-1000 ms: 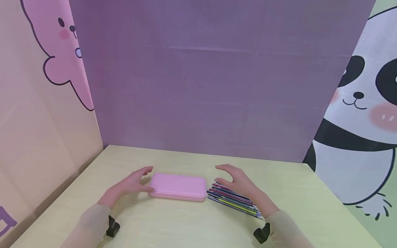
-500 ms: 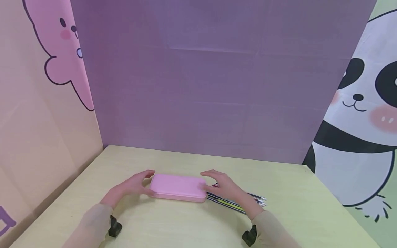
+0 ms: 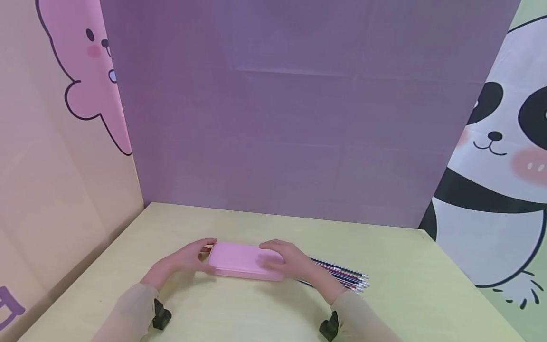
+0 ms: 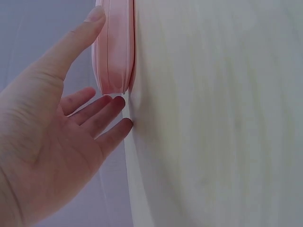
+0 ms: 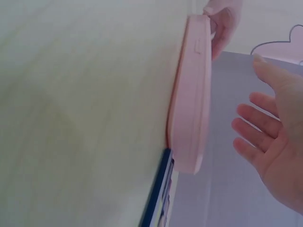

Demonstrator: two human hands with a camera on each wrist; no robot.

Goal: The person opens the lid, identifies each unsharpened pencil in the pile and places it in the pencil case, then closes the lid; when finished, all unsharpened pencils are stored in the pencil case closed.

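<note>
**Positioning Both Hands at the Pink Case**

Clock directions read from the head view, centred on the case, with 12 o'clock away from the person.

The left hand [image 3: 188, 259] stands at 9 o'clock, thumb and fingers spread about the case's end; whether the thumb makes contact cannot be told. The right hand [image 3: 295, 261] is at 3 o'clock, partly in front of the case's right end; its fingers are spread, pinch nothing and show a gap from the case in the right wrist view.

The pink case [image 3: 237, 259] lies flat between the hands. The step in hand appears to be bracketing it. For a sound hold, set each thumb against the 6 o'clock side and the fingers against the 12 o'clock side, then press evenly; the smooth-looking shell may slip under fingertips alone.

The case is a long, shallow box with rounded corners and a fine line along its side wall.

At about 3 to 4 o'clock lie slender, straight pencils [image 3: 342, 275], dark and red with pale ends. The table [image 3: 213, 313] has pale wood grain; beyond it, at 12 o'clock, hangs a creased purple sheet [image 3: 278, 142].
</note>
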